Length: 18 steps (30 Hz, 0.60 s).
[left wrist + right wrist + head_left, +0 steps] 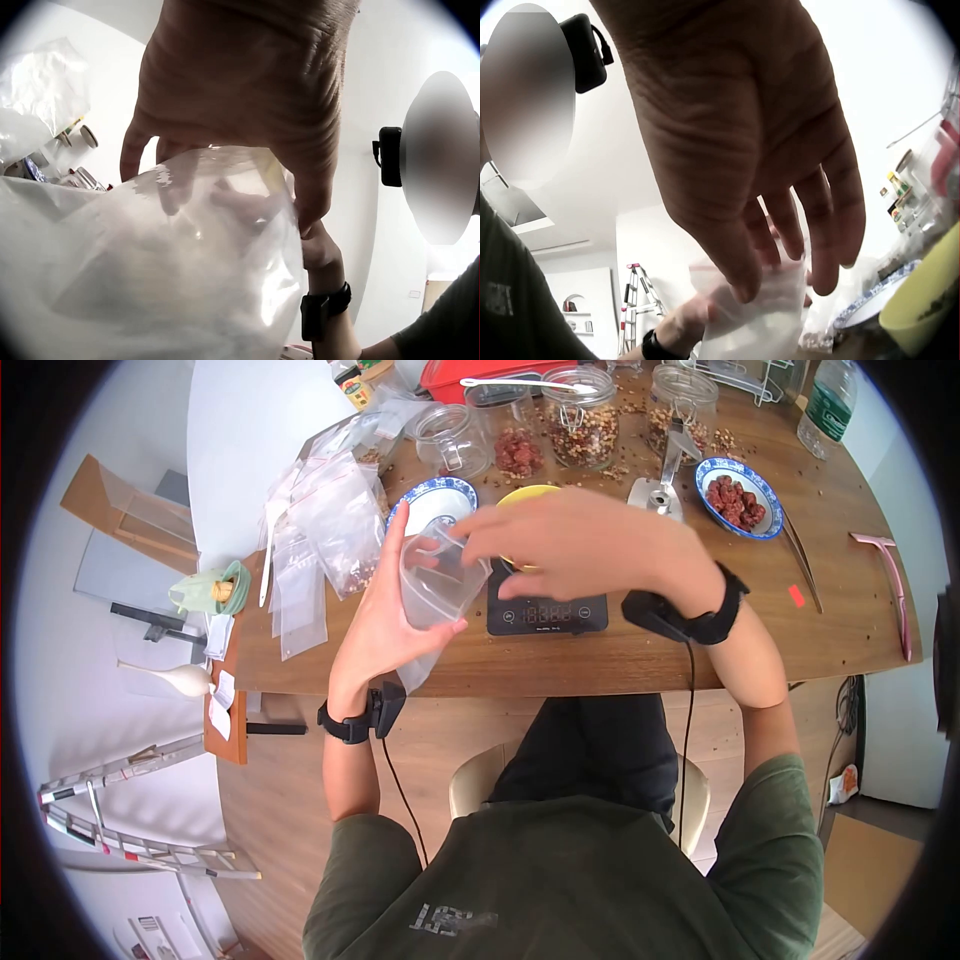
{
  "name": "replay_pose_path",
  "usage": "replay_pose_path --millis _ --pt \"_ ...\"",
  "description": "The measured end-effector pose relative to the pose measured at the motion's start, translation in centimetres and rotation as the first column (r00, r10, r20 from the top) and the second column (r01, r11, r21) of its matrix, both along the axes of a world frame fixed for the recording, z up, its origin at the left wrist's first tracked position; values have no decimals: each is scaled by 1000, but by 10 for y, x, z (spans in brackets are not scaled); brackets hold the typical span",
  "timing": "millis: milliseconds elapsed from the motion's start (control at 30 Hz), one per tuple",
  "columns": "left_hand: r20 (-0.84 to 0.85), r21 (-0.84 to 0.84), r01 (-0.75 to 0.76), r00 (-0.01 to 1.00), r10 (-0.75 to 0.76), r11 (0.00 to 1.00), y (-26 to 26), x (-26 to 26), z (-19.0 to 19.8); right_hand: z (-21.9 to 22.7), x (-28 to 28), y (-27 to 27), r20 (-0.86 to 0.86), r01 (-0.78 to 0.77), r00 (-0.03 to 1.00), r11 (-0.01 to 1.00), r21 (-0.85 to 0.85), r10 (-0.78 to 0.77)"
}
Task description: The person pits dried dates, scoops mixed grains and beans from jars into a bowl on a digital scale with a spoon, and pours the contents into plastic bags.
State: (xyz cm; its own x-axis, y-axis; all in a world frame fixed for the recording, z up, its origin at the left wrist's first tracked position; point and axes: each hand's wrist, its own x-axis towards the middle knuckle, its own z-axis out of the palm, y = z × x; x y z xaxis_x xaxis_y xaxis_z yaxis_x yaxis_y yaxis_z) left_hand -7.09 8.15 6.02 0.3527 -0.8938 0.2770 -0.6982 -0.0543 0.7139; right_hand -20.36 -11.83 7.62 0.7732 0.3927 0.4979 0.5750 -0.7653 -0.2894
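Note:
My left hand (385, 610) grips a clear zip bag (440, 585), thumb on its near side and fingers spread along the far side. The bag stands upright with its mouth upward, over the table's front edge. My right hand (590, 545) reaches across to the bag's upper edge, fingers extended and thumb apart from them. In the right wrist view its fingertips overlap the top of the bag (754, 322). Beneath the right hand, partly hidden, a yellow bowl (527, 493) sits by a black digital scale (548, 616) with a lit display.
Several empty zip bags (325, 510) lie at left with a white spoon (268, 555). A blue-and-white bowl (425, 492) sits behind the left hand; another bowl (752, 472) holds dark red dried fruit. Glass jars (580, 430) line the back. A metal device (660, 495) and tweezers (803, 565) are at right.

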Motion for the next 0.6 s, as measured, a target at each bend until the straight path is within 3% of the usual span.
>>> replay_pose_path --millis 67,100,167,200,267,333,400,467,600 --pt "89 21 -61 994 59 998 0 3 1 10 -2 -14 -5 167 986 986 -16 -167" --pt "138 37 -99 986 93 994 0 6 -1 13 -4 -21 -4 166 986 986 -18 -166" --pt "188 49 -136 974 125 989 -1 9 -5 19 -6 -35 -121 456 875 882 -120 -468" --pt "223 59 -157 965 140 986 -2 10 -7 16 -5 -42 -118 457 875 881 -122 -470" --pt "260 68 -176 953 153 982 -4 11 -11 4 2 -55 -238 596 683 715 -365 -691" --pt "385 93 -211 909 161 973 -6 12 -15 -9 12 -64 -301 590 645 709 -388 -702" --pt "389 89 -212 907 162 973 -9 11 -18 -19 19 -67 -367 582 601 703 -408 -710" --pt "394 82 -213 904 164 974 -11 10 -18 -27 29 -68 -576 540 445 719 -438 -686" --pt "415 77 -240 890 188 968 -13 10 -20 -48 44 -77 -507 483 498 711 -512 -704"
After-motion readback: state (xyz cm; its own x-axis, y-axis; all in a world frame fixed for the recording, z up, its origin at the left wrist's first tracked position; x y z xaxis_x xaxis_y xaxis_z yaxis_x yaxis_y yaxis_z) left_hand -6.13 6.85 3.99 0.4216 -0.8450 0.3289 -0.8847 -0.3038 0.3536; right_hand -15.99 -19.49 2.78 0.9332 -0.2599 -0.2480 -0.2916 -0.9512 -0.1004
